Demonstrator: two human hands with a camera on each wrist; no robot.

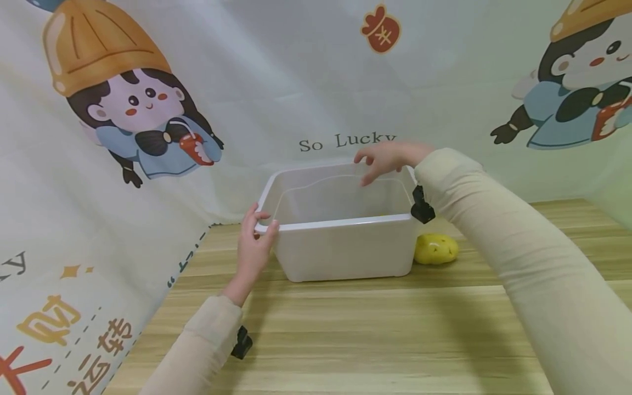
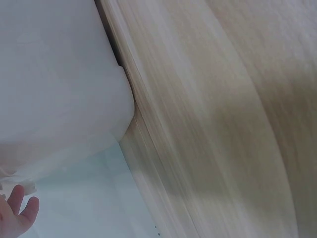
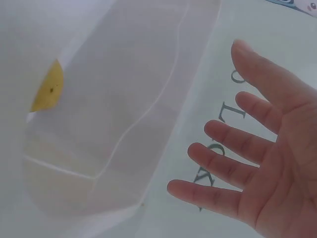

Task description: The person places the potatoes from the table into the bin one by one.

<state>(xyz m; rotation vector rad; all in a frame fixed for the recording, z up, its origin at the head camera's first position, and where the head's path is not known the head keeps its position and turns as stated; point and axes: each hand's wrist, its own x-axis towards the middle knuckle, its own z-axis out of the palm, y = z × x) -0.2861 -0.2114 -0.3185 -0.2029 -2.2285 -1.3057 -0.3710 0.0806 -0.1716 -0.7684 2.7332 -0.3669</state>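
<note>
A white plastic bin [image 1: 345, 249] stands on the table. My left hand [image 1: 254, 249] grips the rim at its left front corner, thumb at the front and fingers over the side; only fingertips [image 2: 30, 208] show in the left wrist view. Over the back of the bin hovers my right hand [image 1: 387, 159], holding nothing; its fingers [image 3: 233, 141] are spread and slightly bent in the right wrist view. Inside the bin lies a yellow, dark-spotted thing [image 3: 49, 89], mostly hidden behind the near wall. A yellow potato [image 1: 436, 249] with dark spots lies outside, by the bin's right side.
Wood-grain table [image 1: 345, 334] spreads in front of the bin and to both sides. A white printed cloth [image 1: 276, 71] hangs close behind the bin and along the left side. Black wrist mounts [image 1: 422, 206] sit at both cuffs.
</note>
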